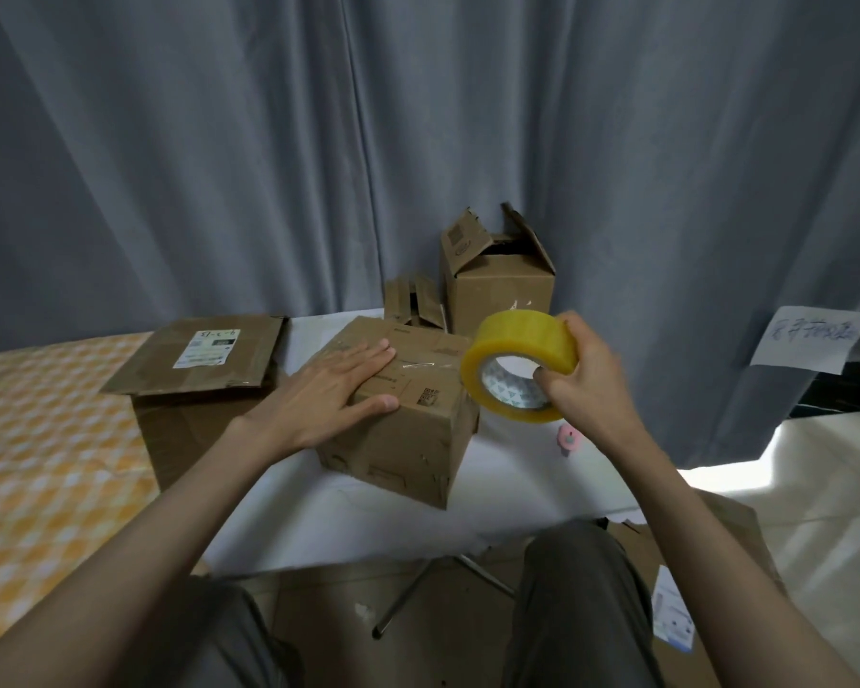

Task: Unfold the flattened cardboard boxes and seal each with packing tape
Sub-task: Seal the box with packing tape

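Note:
A small assembled cardboard box (408, 439) stands on the white table (348, 523), its top flaps folded down. My left hand (328, 394) presses flat on the box top, fingers straight and thumb over the front edge. A strip of clear tape (425, 365) runs across the top from beside my fingertips toward the yellow tape roll (520, 370). My right hand (579, 377) grips that roll just right of the box, thumb inside the core. A flattened box (199, 357) with a white label lies at the left.
An upright box (497, 285) with open flaps stands at the back against the grey curtain, a smaller box (413, 300) beside it. A pink object (569, 437) lies on the table. Flat cardboard (716, 578) lies on the floor right. A checkered orange surface (46, 439) lies left.

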